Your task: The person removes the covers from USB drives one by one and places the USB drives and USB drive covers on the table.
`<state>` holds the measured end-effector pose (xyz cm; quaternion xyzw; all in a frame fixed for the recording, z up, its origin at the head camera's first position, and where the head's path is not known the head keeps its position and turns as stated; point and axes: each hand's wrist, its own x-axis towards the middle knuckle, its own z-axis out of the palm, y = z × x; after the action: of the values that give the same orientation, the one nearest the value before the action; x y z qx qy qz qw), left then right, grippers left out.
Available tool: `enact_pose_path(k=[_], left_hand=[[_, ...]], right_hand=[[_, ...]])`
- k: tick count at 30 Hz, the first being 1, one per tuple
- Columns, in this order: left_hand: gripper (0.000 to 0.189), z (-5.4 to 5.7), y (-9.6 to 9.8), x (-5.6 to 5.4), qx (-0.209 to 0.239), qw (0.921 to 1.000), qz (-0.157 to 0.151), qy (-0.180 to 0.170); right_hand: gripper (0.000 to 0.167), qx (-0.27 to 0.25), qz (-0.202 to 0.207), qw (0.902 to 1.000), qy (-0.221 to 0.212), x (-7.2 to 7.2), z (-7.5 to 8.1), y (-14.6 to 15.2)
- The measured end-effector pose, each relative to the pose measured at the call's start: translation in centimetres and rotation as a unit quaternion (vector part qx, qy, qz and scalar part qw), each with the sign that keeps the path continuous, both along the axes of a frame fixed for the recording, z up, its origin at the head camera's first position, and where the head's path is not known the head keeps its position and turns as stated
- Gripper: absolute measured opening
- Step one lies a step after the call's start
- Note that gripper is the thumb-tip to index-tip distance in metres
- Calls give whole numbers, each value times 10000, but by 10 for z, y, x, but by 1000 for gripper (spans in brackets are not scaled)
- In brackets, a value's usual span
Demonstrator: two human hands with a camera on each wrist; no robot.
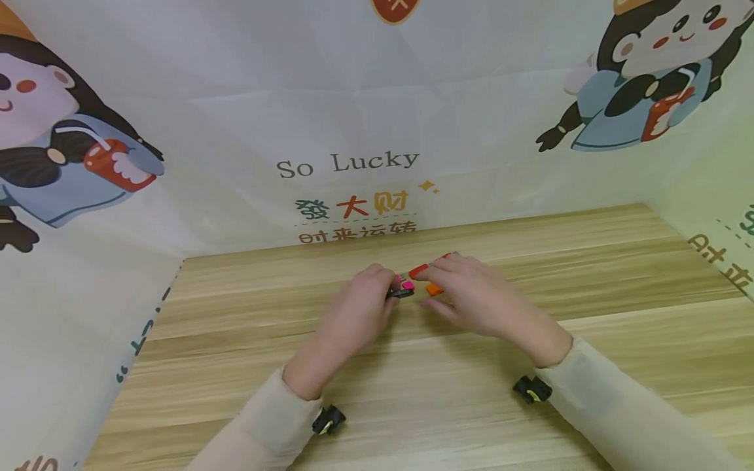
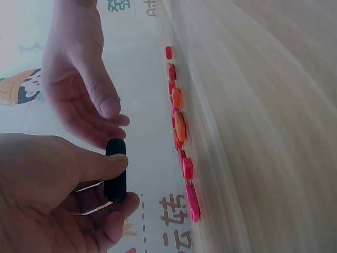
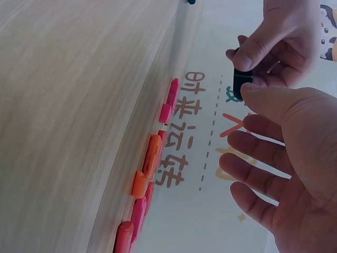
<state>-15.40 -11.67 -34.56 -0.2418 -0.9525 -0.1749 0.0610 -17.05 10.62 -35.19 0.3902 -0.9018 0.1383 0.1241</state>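
Observation:
My left hand (image 1: 364, 299) pinches a short black capped marker (image 2: 116, 182) between thumb and fingers, above the wooden table. Close on its right, my right hand (image 1: 480, 297) has its fingers loosely extended in the right wrist view and holds nothing. Its thumb tip overlaps the marker's end in that view; I cannot tell if they touch. Below and behind the hands lie small markers in a rough row: a pink one (image 2: 192, 203), an orange one (image 3: 152, 154) and a red one (image 1: 418, 271) among several. Both hands partly cover the row in the head view.
The wood-grain table (image 1: 412, 405) meets a printed white backdrop (image 1: 235, 144) just behind the markers, and the sheet rises along both sides. A dark object (image 3: 191, 1) shows at the top edge of the right wrist view. Small black devices sit at both cuffs.

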Motion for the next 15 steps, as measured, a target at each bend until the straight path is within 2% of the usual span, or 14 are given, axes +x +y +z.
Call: enact_pose_path(k=[15], left_hand=[[6, -3, 16, -1, 205, 9993, -247, 189]], right_hand=[[30, -65, 75, 9999, 129, -3, 1, -7]])
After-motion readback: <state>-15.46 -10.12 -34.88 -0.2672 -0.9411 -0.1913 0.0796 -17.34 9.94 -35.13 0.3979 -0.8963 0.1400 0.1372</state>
